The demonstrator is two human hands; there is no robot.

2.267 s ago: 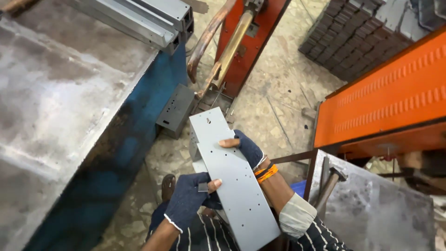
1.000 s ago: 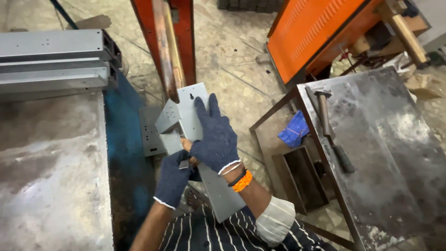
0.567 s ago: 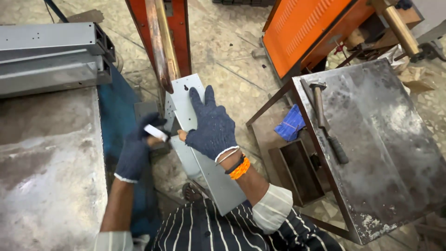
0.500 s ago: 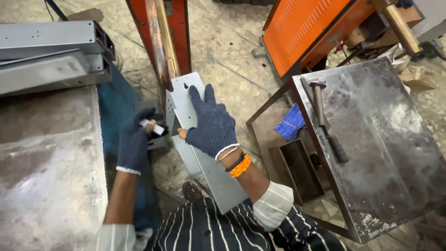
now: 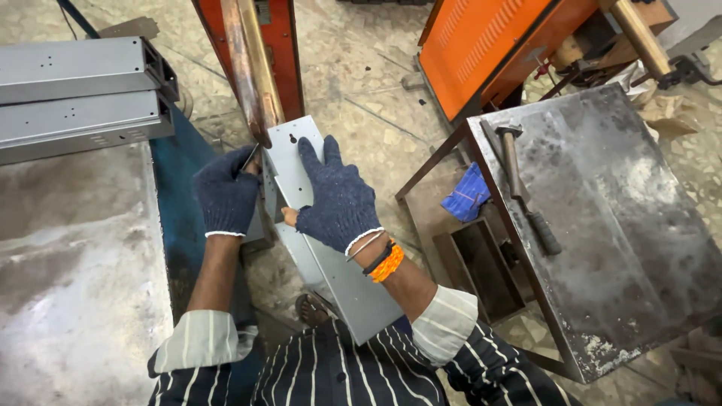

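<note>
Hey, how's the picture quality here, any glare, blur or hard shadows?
Head view: even, soft light and mostly sharp; the grey metal panel under the right hand shows mild sheen, not glare; the left hand looks slightly soft; the steel table has dull reflections, no hard shadows.

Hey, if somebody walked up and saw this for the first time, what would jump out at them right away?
Dead centre, a right hand in a dark knit glove lies flat on a long grey metal plate, while the gloved left hand grips a small piece at the plate's left edge. The bright orange machine casing at the top draws the eye next, and a hammer lies on the worn steel table to the right.
</note>
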